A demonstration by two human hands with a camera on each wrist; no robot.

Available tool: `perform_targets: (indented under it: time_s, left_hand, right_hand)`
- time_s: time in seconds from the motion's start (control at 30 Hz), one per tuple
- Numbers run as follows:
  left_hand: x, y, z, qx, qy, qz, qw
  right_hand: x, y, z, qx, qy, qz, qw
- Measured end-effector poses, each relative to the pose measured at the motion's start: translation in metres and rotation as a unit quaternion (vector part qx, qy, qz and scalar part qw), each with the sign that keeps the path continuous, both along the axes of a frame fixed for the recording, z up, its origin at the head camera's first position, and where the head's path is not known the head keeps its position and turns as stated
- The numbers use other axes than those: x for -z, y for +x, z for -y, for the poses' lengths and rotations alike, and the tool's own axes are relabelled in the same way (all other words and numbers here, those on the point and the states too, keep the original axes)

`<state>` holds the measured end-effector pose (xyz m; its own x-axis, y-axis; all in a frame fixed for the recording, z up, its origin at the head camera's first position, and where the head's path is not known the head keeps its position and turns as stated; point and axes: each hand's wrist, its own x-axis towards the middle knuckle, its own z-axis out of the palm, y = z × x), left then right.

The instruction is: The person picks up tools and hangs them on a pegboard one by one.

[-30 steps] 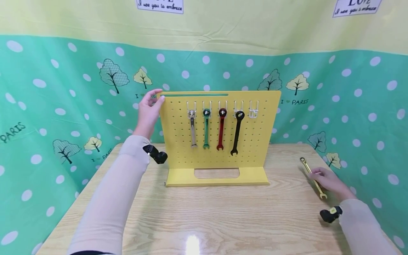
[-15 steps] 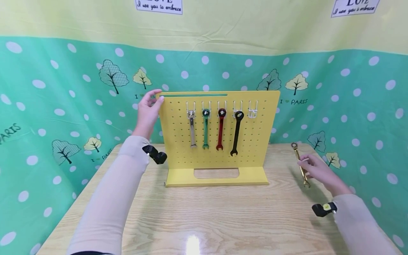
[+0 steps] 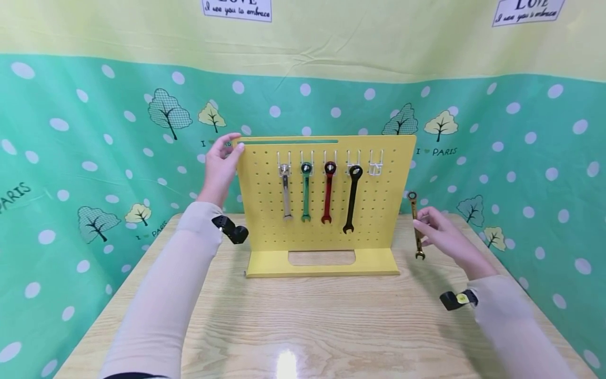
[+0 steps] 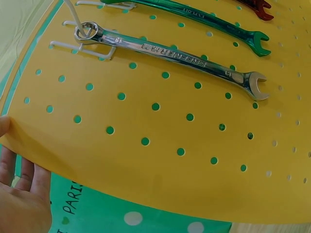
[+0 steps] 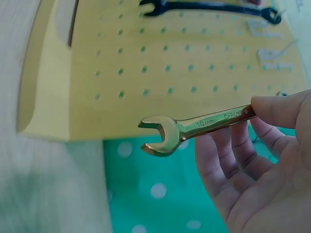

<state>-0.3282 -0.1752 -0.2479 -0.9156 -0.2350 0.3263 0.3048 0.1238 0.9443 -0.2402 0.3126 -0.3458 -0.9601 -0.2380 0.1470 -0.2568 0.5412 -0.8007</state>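
Note:
My right hand (image 3: 440, 234) pinches a gold combination wrench (image 3: 417, 231) by its shank, raised above the table to the right of the yellow pegboard (image 3: 265, 210). The wrench stands nearly upright, ring end up; "10mm" shows by its open end in the right wrist view. My left hand (image 3: 221, 168) grips the board's upper left corner, thumb in front and fingers behind. From white hooks hang a silver wrench (image 3: 286, 195), a green wrench (image 3: 306, 195), a red wrench (image 3: 327, 197) and a black wrench (image 3: 352, 202). The rightmost hook (image 3: 376, 167) carries no wrench.
The board stands on its yellow foot (image 3: 270, 266), which has a cut-out slot, on a wood-grain table (image 3: 303, 321). Behind and at both sides hangs a green dotted curtain (image 3: 71, 147) with tree prints.
My right hand has lifted the gold wrench off the table's right side and carried it left toward the board, turning it closer to upright. My left hand has stayed on the board's corner.

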Motion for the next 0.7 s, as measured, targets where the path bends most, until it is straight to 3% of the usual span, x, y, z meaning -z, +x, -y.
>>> perform_targets:
  time_s: [0.27,0.7]
  left_hand:
    - [0.0,0.001,0.001,-0.002,-0.001,0.002,1.0]
    - [0.0,0.001,-0.001,-0.002,-0.001,0.0,1.0]
  right_hand:
    - [-0.017,-0.004,0.031,-0.016,-0.046,-0.031,0.998]
    - [-0.028,-0.012,0.066,-0.042,-0.133,-0.055,0.989]
